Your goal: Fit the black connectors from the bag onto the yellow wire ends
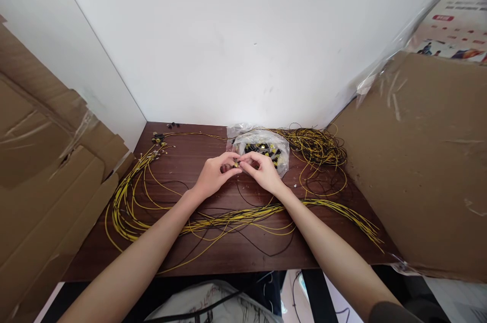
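Observation:
My left hand [215, 175] and my right hand [263, 171] meet over the middle of a dark wooden table [228, 254]. Their fingertips pinch a small yellow and black connector [238, 164] between them, with a thin wire trailing from it. Just behind the hands lies a clear plastic bag [262, 146] filled with several small black and yellow parts. A long bundle of yellow and black wires [236, 219] runs across the table under my forearms and curls round to the left.
A tangled heap of yellow wires [317, 146] lies at the back right. Finished wire ends with connectors [158, 139] lie at the back left. Cardboard sheets [49, 181] lean on the left and the right cardboard [422, 160] walls that side. A white wall stands behind.

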The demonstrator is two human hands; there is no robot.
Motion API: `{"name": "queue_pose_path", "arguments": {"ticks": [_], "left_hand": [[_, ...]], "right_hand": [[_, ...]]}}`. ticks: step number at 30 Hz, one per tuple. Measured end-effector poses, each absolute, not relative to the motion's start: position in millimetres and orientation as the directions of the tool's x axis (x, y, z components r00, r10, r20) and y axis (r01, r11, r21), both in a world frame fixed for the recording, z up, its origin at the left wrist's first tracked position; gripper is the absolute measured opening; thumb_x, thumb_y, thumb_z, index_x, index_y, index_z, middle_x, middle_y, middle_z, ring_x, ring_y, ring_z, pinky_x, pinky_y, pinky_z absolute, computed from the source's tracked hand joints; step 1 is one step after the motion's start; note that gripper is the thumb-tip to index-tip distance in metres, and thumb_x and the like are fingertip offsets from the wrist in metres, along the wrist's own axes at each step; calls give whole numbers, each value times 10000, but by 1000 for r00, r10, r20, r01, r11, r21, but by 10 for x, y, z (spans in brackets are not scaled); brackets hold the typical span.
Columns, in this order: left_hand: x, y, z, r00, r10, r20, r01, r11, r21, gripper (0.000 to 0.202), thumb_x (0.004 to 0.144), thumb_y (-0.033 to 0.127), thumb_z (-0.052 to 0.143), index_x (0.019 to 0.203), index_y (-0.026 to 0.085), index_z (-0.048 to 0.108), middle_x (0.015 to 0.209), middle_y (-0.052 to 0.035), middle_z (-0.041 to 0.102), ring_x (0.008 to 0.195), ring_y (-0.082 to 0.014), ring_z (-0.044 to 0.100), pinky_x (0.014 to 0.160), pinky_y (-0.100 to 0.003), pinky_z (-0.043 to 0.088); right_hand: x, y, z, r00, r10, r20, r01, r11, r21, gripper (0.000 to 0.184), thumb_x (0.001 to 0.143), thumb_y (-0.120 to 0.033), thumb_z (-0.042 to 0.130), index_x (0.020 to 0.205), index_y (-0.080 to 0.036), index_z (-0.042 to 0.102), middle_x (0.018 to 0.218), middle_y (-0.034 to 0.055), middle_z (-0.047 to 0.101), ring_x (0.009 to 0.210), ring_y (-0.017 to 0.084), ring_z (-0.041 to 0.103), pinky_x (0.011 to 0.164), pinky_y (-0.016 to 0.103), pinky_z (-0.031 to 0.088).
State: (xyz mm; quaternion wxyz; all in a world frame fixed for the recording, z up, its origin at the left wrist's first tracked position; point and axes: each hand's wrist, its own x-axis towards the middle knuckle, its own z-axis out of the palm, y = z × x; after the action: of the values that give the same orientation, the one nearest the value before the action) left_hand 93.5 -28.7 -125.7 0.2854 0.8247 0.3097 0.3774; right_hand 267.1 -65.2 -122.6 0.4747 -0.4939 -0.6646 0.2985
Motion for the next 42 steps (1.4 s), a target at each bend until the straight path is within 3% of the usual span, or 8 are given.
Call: {"name": "queue_pose_path", "arguments": {"ticks": [9, 32, 39, 42], "left_hand": [[941, -288, -1252, 559, 693, 455, 251, -664, 704, 385, 798, 312, 614, 1171, 219, 590, 753, 12, 659, 558, -84, 478, 604, -199, 425], [939, -287, -1274, 525, 666, 530, 275, -722, 635, 284, 779, 349, 639, 1025, 211, 672, 740, 3, 680, 548, -84, 497, 587, -202, 423], [933, -284, -1219, 462, 733, 500, 257, -650, 715, 285, 752, 369, 659, 957, 172, 646, 687, -1, 653, 548, -94, 517, 581, -209, 438], [916, -277, -1161, 404, 769, 495, 232, -610, 758, 280, 735, 360, 673, 924, 157, 632, 712, -12, 657, 593, -108, 562, 603, -218, 457]], "right_hand": [[2692, -602, -1274, -33, 979, 200, 67, 202, -977, 233, 716, -384, 653, 814, -174, 672, 670, 18, 645, 629, 149, 576, 647, 290, 474], [2688, -618, -1257, -31, 978, 204, 161, 207, -965, 231, 705, -363, 670, 789, -148, 677, 703, 27, 668, 639, 136, 577, 633, 265, 454], [2655, -650, -1259, -172, 950, 260, 202, 293, -935, 301, 790, -330, 590, 1051, -188, 636, 937, 55, 688, 860, 164, 633, 793, 294, 479], [2638, -682, -1222, -266, 938, 222, 232, 286, -930, 367, 806, -320, 570, 1139, -168, 592, 807, 35, 683, 728, 142, 624, 736, 284, 479]]}}
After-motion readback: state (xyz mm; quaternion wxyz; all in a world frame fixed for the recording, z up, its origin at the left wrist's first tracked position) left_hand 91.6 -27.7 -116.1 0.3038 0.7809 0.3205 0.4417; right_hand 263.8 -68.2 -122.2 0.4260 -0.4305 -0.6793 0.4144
